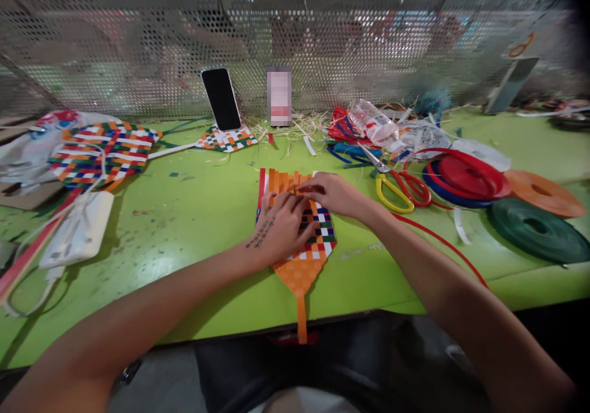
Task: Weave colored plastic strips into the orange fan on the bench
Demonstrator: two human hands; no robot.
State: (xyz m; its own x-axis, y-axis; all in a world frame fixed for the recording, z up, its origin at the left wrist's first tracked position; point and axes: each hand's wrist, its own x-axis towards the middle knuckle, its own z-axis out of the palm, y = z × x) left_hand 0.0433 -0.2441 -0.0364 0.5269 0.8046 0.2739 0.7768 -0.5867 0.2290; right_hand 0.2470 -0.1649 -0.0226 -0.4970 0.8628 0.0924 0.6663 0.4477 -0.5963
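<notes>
Our left hand [283,225] lies palm down across a woven piece [327,232] on the green table [184,216], thumb spread wide and fingers over the upper part of the weave. Our right hand [329,190] has its fingertips at the top edge, among the ends of orange strips; we cannot tell whether they pinch one. Checks of blue, white, green and orange show beside our left thumb, and the piece narrows toward us to an orange point, its orange tail [301,314] reaching past the table's front edge. To our right lie scissors [397,193] (one loop yellow, the other red), near a red roll [477,176], an orange roll [548,193] and a green roll [507,225]. To our left, a rounder woven mat [106,155] lies beyond a white device [80,232] with a cable. Behind, a dark-screened phone [221,99] leans before a perforated panel [318,44].
</notes>
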